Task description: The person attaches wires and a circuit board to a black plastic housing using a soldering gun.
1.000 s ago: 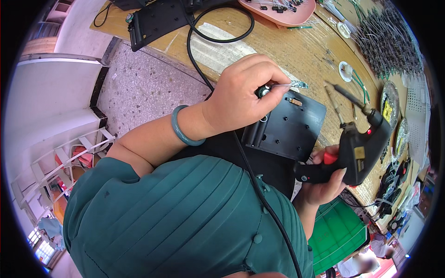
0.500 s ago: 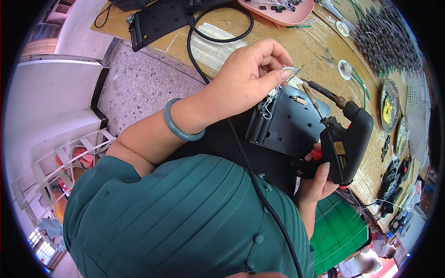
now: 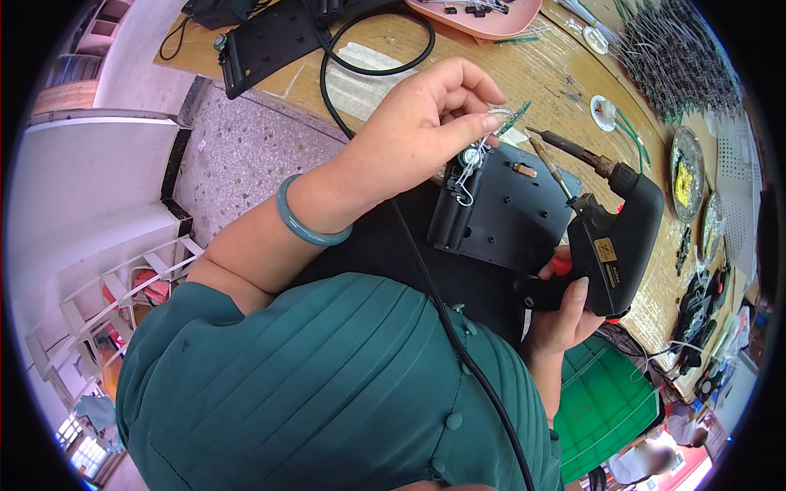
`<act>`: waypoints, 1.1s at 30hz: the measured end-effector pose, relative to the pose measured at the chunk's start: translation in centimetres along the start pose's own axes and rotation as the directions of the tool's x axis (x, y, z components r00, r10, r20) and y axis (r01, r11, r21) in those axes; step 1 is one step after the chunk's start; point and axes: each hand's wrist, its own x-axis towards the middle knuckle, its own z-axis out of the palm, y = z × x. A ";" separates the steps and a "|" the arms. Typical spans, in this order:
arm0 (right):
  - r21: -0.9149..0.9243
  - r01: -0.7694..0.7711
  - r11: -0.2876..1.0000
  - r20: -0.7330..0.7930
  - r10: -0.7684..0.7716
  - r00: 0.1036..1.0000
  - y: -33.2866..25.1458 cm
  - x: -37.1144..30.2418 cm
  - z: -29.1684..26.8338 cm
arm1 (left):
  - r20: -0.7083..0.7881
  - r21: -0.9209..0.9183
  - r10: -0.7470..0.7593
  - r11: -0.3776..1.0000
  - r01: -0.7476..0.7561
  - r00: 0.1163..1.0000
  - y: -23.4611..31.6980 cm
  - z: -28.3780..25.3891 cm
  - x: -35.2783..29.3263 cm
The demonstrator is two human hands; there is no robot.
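One slim green wired board (image 3: 515, 118) is held in left grip (image 3: 426, 127); right grip (image 3: 562, 324) clasps soldering gun (image 3: 621, 245).

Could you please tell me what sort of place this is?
It is probably an electronics assembly workshop, judging by the black, pistol-shaped soldering gun in the right hand, the bundle of thin grey wires and the pink tray of small black parts.

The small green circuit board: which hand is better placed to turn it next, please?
Probably the left hand: its thumb and fingers pinch the white wires right beside the small green circuit board. The right hand grips the black soldering gun, so it seems less free.
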 end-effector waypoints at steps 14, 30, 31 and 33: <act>0.034 -0.036 0.999 0.001 0.036 0.999 -0.6 0.1 0.3 | 0.025 -0.065 -0.025 0.998 0.027 0.999 0.2 -0.3 0.1; 0.103 0.015 0.995 -0.107 -0.004 0.994 0.8 -0.1 -2.1 | 0.060 0.736 0.459 0.579 -0.349 0.887 -1.4 2.4 -1.0; 0.120 0.020 0.993 -0.099 -0.008 0.995 0.7 0.0 -2.0 | 0.037 0.728 0.445 0.602 -0.329 0.895 -1.4 2.4 -1.0; 0.137 0.024 0.990 -0.090 -0.012 0.996 0.7 0.1 -2.1 | 0.039 0.725 0.450 0.602 -0.335 0.892 -1.5 2.5 -1.0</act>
